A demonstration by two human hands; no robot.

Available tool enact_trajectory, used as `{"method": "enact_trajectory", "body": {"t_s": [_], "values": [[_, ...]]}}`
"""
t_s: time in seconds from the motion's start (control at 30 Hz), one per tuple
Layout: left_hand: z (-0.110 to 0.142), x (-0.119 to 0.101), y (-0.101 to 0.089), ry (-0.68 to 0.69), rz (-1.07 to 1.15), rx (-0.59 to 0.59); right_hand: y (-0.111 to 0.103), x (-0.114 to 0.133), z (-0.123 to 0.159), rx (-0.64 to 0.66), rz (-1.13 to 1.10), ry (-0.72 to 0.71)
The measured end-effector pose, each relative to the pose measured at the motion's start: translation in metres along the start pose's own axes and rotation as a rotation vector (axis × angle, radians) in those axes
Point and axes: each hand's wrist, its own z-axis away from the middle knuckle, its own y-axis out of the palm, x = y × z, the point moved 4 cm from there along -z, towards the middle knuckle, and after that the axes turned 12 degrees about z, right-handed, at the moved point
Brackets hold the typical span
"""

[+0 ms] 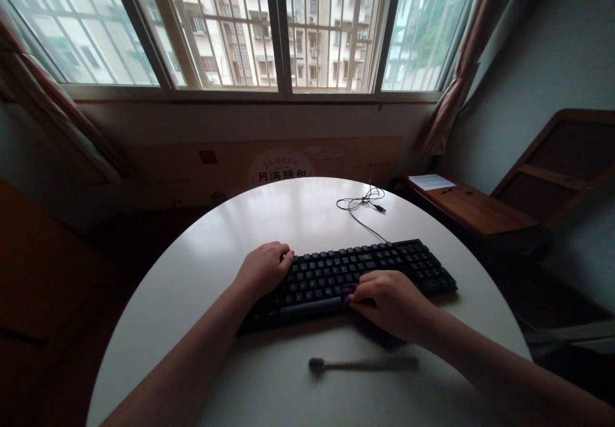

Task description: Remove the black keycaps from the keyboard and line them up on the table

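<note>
A black keyboard lies slightly slanted across the white round table. My left hand rests over its left end, fingers curled around the upper left edge and partly hidden. Low on the keys, just above the space bar, my right hand pinches a small purple object. Its kind is hard to make out, as the fingers cover most of it. In front of the keyboard a toothbrush with a dark head lies flat, its head pointing left.
A thin cable from the keyboard lies looped at the table's far side, its USB plug showing. To the right is a wooden chair with white paper on its seat. Beyond the table stand a printed cardboard panel and a barred window.
</note>
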Motion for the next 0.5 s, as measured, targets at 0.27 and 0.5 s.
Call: {"method": "enact_trajectory", "body": {"t_s": [0.27, 0.5], "values": [[0.001, -0.001, -0.002, -0.015, 0.008, 0.004, -0.002, 0.003, 0.0, -0.001, 0.017, 0.013], [0.001, 0.0, -0.001, -0.031, -0.003, -0.002, 0.002, -0.004, -0.004, -0.01, -0.157, 0.145]]}}
